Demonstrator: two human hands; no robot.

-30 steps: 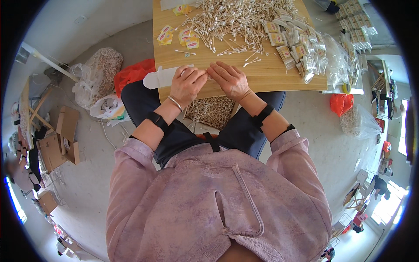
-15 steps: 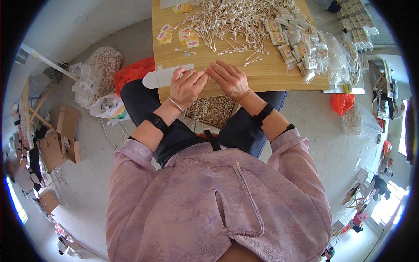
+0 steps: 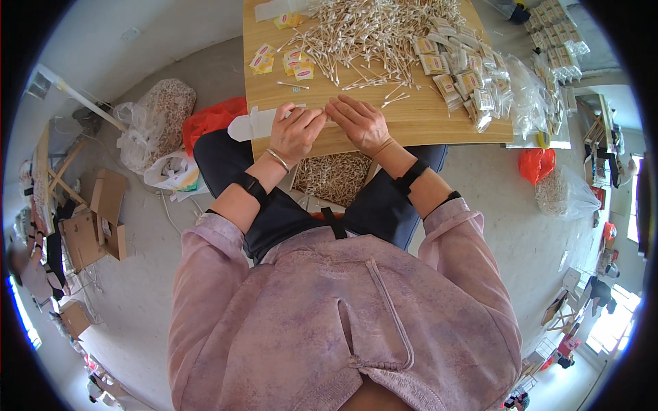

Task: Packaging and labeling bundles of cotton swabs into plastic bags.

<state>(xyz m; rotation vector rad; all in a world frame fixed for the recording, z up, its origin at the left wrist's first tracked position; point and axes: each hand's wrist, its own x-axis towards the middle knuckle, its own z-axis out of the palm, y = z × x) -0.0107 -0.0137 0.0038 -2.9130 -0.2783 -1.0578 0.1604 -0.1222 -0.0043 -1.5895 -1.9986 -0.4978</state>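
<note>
The left hand (image 3: 296, 130) curls its fingers (image 3: 310, 118) narrowly over the end of a flat white carton blank (image 3: 255, 125), pinching it against the near edge of the wooden tabletop (image 3: 404, 120); the rest of the blank juts out past the tabletop's left edge. The right hand (image 3: 360, 122) lies just beside it, fingers nearly flat and close together, pressing down on the wood where the blank ends; whether anything small sits beneath them I cannot tell. To do this folding or filling step well, it seems best to keep the blank pinned flat with one hand while the other works the flap, pressing along the crease rather than across it so the thin card does not buckle. Beyond the hands a large loose heap of cotton swabs (image 3: 373, 31) covers the far half of the tabletop, with a few strays lying near the fingertips; brushing them aside first would keep them from being caught in the fold. To the left of the heap lie small yellow-and-red packets (image 3: 284, 60), and to the right a row of filled clear packs (image 3: 459, 79). Under the tabletop, between the knees, sits a box of more swabs (image 3: 334, 177). On the floor to the left stand plastic bags (image 3: 154, 127) and cardboard pieces (image 3: 96, 219).
</note>
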